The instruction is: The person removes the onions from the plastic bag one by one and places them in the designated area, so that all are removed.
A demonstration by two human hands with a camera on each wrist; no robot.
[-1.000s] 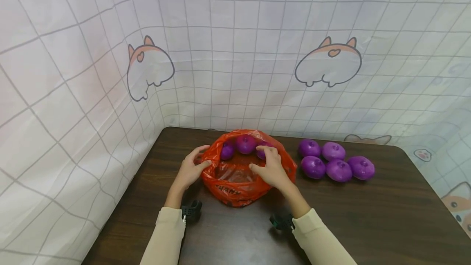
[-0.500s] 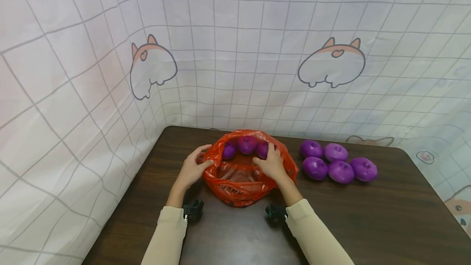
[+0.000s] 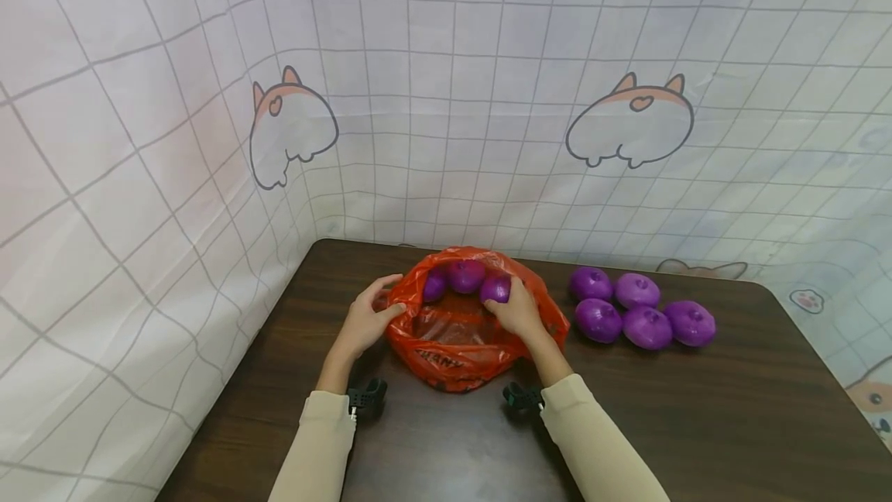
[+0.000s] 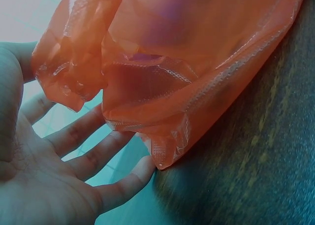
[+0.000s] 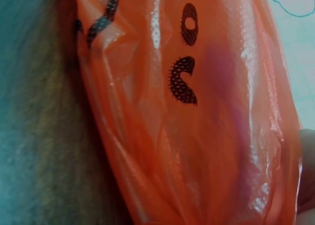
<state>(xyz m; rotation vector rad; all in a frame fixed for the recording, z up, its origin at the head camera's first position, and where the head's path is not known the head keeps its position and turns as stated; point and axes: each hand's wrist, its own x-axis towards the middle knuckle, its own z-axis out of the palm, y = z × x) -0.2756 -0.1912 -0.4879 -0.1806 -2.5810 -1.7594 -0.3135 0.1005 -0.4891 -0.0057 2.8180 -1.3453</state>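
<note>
Shows a cream left sleeve (image 3: 317,440) and right sleeve (image 3: 599,440) nearest, at the lower edge of the head view, with black wrist gear (image 3: 367,397) over a dark table (image 3: 432,448). Has the left hand (image 3: 362,320) against the left side of a red bag (image 3: 449,376), with fingers loosely spread and nearly straight, touching the plastic rather than clearly pinching it. Has the right hand (image 3: 519,312) inside the mouth of the bag, with thumb and fingers curled round a purple ball (image 3: 495,290), grasping it. Cannot tell whether bears the ball's weight.

Seems, by this, at the step of handling a single ball within the bag, with the left hand steadying the rim. For the next move, probably calls for a sure grip on the smooth ball, a rim held wide, and care not to snag the thin plastic.

Farther in, along the bag's far side, shows a middle ball (image 3: 466,276) and a left ball (image 3: 434,285), the latter partly hidden. To the right, near the bag, shows five loose balls (image 3: 646,327) on the table, two behind three. Beyond, ends at a white gridded cloth (image 3: 453,138).
</note>
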